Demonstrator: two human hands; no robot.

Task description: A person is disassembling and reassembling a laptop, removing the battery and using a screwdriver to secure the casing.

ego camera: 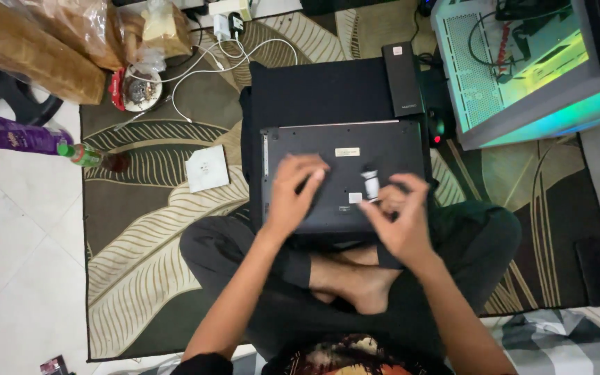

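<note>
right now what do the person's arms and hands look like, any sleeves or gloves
Both arms are bare from the wrists up past the elbows, with no sleeves in view. The left hand and right hand wear no gloves; no rings, watch or bands can be seen.

Even indoor light, green glow off the computer case (522,69), slightly blurred hands.

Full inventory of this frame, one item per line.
laptop: 1, dark grey, upside down in front of the knees
small white part: 1, on laptop, at right fingers
black case: 1, behind laptop
computer tower: 1, white, lit, top right
white cables: several, top centre
bottle: 1, purple, left
white square: 1, on rug
rug: 1, green leaf pattern
left hand: flat on laptop
right hand: pinching the white part
</note>
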